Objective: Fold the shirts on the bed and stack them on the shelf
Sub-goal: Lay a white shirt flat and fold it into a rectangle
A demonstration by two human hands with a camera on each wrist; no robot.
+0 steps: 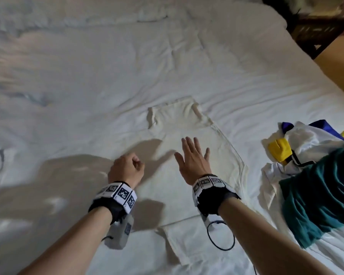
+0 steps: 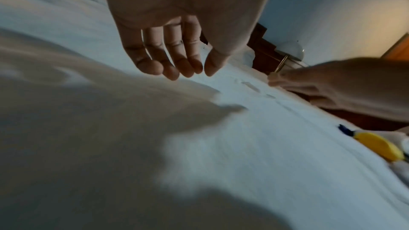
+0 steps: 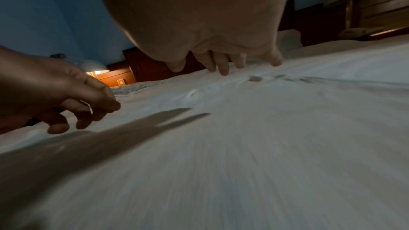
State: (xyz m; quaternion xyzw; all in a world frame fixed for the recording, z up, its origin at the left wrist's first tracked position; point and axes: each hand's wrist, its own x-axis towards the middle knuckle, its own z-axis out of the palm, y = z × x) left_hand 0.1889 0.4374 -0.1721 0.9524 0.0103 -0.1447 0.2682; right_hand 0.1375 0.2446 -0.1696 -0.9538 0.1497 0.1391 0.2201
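Note:
A white shirt [image 1: 187, 185] lies flat on the bed, collar end away from me, its left side folded in. My right hand [image 1: 193, 147] is spread flat over the shirt's middle with straight fingers; in the right wrist view its fingertips [image 3: 223, 73] reach down to the cloth [image 3: 243, 146]. My left hand [image 1: 136, 162] hovers over the shirt's left edge with loosely curled fingers and holds nothing. The left wrist view shows its relaxed fingers [image 2: 170, 71] just above the fabric [image 2: 243, 146]. Whether either palm touches the cloth is unclear.
A heap of unfolded shirts lies at the right: a teal one [image 1: 322, 195] over a white, yellow and blue one [image 1: 298, 143]. Rumpled white bedding [image 1: 68, 86] spreads left and beyond. Dark wooden furniture [image 1: 314, 30] stands past the bed's far right corner. A lit lamp [image 3: 95, 66] stands behind.

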